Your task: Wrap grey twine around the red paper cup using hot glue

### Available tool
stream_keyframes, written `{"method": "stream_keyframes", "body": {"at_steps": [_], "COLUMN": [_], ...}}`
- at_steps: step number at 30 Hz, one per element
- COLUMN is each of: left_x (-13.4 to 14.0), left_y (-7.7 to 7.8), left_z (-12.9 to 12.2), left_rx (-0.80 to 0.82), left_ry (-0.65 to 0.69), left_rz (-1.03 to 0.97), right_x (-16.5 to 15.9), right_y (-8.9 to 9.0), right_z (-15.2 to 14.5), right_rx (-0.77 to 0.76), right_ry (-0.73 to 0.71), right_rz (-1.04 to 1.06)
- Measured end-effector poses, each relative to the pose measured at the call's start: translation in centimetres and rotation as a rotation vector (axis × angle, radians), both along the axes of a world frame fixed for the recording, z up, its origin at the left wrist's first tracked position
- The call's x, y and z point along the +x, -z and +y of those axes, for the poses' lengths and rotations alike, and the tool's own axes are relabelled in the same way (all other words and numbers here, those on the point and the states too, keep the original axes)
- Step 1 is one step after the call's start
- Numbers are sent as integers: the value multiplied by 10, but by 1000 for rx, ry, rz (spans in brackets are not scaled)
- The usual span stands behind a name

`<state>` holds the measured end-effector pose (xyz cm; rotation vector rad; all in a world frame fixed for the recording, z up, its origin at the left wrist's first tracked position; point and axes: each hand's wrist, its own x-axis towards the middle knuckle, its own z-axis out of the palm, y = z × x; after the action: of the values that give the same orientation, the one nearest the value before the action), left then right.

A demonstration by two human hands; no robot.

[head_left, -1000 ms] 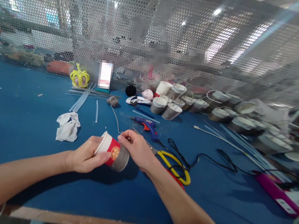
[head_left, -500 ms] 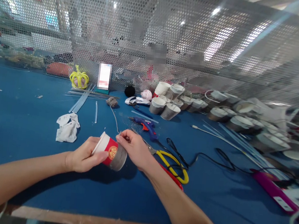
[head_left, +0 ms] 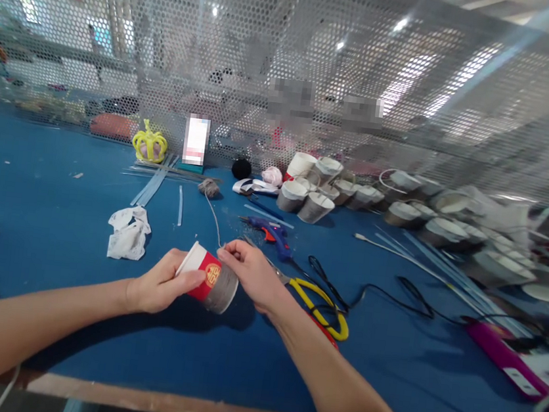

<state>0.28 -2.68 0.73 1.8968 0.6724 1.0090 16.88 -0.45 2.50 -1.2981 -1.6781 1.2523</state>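
My left hand (head_left: pixel 164 283) is wrapped round a red and white paper cup (head_left: pixel 200 270), which lies tilted with its rim toward the left. Grey yarn (head_left: pixel 223 289) covers the cup's lower part. At the cup's far side, my right hand (head_left: pixel 250 269) pinches the grey strand (head_left: pixel 214 216) between thumb and fingers. That strand runs back to a small grey yarn ball (head_left: pixel 210 188) on the blue table. Just beyond my right hand lies a blue glue gun (head_left: pixel 271 232). Scissors (head_left: pixel 320 304) with yellow and red handles lie partly behind my right wrist.
Several grey-wrapped cups (head_left: pixel 316 207) stand at the back and right. Crumpled white paper (head_left: pixel 129 232) and clear glue sticks (head_left: pixel 155 182) lie to the left. A black cord (head_left: pixel 384 286) crosses toward a purple power strip (head_left: pixel 509 362). A perforated metal screen (head_left: pixel 252 51) closes the back.
The cup has turned slightly in my left hand, so its gold emblem shows at a different angle. My right hand keeps its pinch on the strand. The whole view has shifted a little.
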Motion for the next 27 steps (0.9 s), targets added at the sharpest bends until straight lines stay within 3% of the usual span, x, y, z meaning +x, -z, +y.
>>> {"method": "stream_keyframes", "body": {"at_steps": [9,14,17,20,23,27], "left_x": [-1,-6,-7,-7,-4,1], "left_y": [-7,-4,-4,-3,-2,-1], "left_z": [1,11,15,16,19,24], "left_rx": [483,538,460,308,-87,-588], "left_ry": [3,-65,-54,-56,-117,-168], "left_rz": [87,169,198,185,62,-242], "right_x": [0,6,8,8,8,8], "right_y": [1,0,0,-1,-4,-4], "right_z": [0,1,2,2,1,-3], "right_rx": [-66,-218,-192,-52,126,339], "right_ry": [-9,-123,-159,-87,-30,-65], "right_rz": [148,300,301,207,53,-101]}}
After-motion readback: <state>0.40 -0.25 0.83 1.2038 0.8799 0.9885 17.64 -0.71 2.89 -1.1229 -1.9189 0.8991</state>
